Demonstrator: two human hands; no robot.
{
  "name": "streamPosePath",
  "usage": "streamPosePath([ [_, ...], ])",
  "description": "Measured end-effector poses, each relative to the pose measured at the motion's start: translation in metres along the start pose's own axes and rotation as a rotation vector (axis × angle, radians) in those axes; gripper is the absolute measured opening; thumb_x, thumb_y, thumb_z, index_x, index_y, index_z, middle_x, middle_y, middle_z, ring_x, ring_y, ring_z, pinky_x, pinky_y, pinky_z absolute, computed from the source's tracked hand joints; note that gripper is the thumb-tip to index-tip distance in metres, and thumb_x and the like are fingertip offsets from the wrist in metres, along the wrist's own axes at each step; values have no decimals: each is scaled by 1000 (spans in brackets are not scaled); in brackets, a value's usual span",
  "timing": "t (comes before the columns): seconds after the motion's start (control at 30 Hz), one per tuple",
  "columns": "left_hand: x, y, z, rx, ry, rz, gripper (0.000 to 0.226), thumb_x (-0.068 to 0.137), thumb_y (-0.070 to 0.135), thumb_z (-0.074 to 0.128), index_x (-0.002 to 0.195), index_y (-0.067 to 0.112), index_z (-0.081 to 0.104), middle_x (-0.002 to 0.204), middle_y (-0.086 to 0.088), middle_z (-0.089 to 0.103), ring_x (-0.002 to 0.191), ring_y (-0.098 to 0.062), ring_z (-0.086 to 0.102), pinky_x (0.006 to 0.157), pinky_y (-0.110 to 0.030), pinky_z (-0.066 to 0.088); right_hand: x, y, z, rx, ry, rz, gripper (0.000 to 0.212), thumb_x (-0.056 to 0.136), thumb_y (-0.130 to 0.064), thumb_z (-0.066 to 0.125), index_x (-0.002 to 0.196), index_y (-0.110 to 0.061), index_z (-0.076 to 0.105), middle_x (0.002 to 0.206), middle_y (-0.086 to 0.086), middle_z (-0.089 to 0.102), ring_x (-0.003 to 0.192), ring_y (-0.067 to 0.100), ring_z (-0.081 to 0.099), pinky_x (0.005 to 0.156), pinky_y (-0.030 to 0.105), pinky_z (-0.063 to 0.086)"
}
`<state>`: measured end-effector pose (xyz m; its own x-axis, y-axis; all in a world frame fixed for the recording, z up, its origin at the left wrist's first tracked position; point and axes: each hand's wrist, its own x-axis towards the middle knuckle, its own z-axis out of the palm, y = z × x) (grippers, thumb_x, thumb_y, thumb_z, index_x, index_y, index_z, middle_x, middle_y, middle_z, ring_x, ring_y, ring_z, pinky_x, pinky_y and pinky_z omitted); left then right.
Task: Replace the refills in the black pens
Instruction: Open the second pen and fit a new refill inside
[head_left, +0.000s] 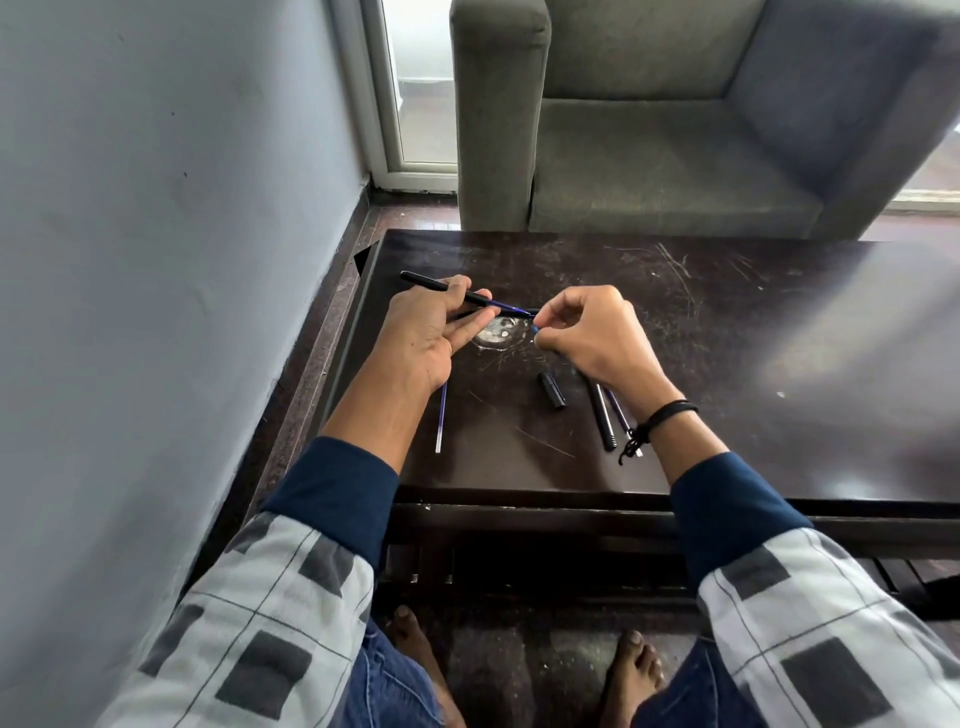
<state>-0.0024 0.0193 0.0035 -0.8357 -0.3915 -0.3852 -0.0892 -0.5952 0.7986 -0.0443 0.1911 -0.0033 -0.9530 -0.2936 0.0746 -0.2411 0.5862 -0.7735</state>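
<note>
My left hand (427, 338) grips the slim black plastic pen barrel (421, 279) between thumb and curled fingers, holding it just above the far-left part of the dark, scratched wooden counter (727, 364). A thin blue plastic refill tube (511, 307) sticks out of the barrel's open end toward my right hand (587, 332), whose thumb and forefinger pinch the tube's outer end. Whether it is going in or coming out I cannot tell from this view.

I judge both pieces to be very light. The barrel looks stiff and smooth, so a firm wrap near its middle should keep it from rolling in the fingers. The refill is the delicate one: narrow and bendy, likely to bow or kink if it is pushed from far back. I would take it close to the barrel's mouth and feed it in short strokes, keeping it in line with the bore (the writing tip may also smear ink on the fingertips).

On the counter near me lie a loose blue-and-clear refill (441, 421) below the left wrist, a short black pen cap (551, 388), and a second black pen barrel (602, 418) with another bluish refill (620, 410) just beside it; both are partly hidden under the right wrist.
</note>
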Motion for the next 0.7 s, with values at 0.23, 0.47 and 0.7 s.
streamPosePath([
  [0.23, 0, 0, 0, 24, 4, -24, 8, 98, 1, 56, 100, -4, 61, 118, -30, 66, 106, -36, 69, 62, -32, 63, 1, 0, 2, 21, 49, -51, 14, 77, -10, 75, 78, -23, 73, 72, -10, 68, 66, 3, 60, 63, 19, 46],
  [0.47, 0, 1, 0, 10, 8, -29, 11, 98, 1, 58, 106, -5, 61, 114, -29, 67, 104, -36, 70, 59, -31, 61, 2, 1, 1, 99, 57, -70, 22, 78, -5, 77, 74, -24, 67, 75, -9, 66, 67, 5, 58, 60, 13, 45],
  [0.7, -3, -2, 1, 41, -32, -39, 9, 98, 2, 58, 101, -5, 62, 109, -29, 68, 101, -36, 71, 61, -32, 62, 6, 6, 5, 180, 22, -93, 26, 79, 3, 74, 80, -22, 68, 86, -3, 72, 73, 10, 67, 69, 19, 53],
])
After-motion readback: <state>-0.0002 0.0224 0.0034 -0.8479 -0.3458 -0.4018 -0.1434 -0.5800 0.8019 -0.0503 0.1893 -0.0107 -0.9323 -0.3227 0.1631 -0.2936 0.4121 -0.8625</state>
